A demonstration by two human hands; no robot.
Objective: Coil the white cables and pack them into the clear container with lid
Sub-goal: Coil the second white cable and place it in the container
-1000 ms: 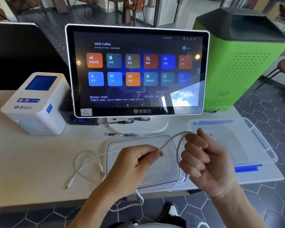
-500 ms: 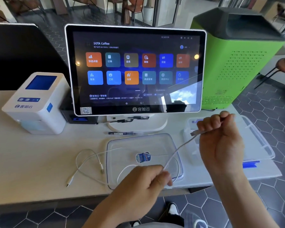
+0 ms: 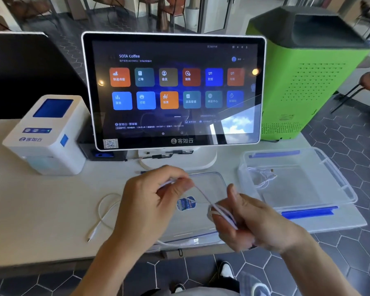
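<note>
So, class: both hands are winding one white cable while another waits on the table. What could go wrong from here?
1. The loops around the right hand's fingers look loose; they may spring open when slid off.
2. The cable's free end lies near the table edge, so it could drop over and snag.
3. The second cable lies beside the lid; a pulled strand might drag or tangle it.

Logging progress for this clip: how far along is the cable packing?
Done: one coiled cable lies in the clear container. In hand: the left hand pinches a white cable that the right hand wraps round its fingers. Left: another loose cable on the table; the lid is still off.
</note>
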